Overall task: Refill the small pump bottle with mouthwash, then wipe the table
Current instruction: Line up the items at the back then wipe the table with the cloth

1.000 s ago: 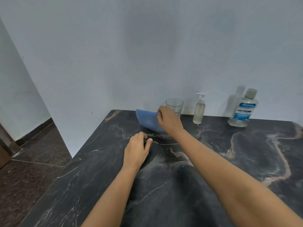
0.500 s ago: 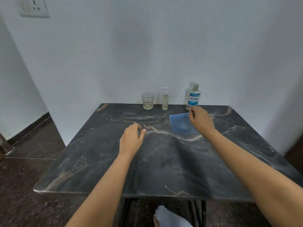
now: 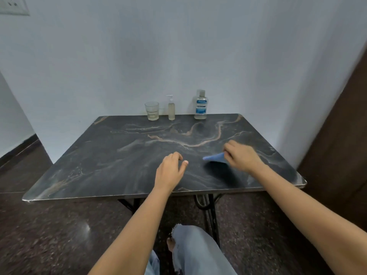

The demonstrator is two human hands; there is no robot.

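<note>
Looks like the wiping step: right hand (image 3: 241, 157) fingers are pinching the blue cloth (image 3: 214, 157) low over the counter (image 3: 119, 165), well in front of the Listerine bottle (image 3: 201, 106), left hand (image 3: 170, 171) is idling loosely curled and holding nothing, small pump bottle (image 3: 171, 110) is standing just left of the Listerine bottle, and the next move is probably calling for flattening the cloth and sweeping across.

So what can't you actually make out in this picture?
All from the head view:
Blue cloth: motion-blurred, mostly hidden under the right hand that grips it.
Left hand: most fingertips curl under, hidden by its own back.
Mouthwash bottle: small print on the label too small to read.
Wall socket: cut off by the top left corner.
</note>
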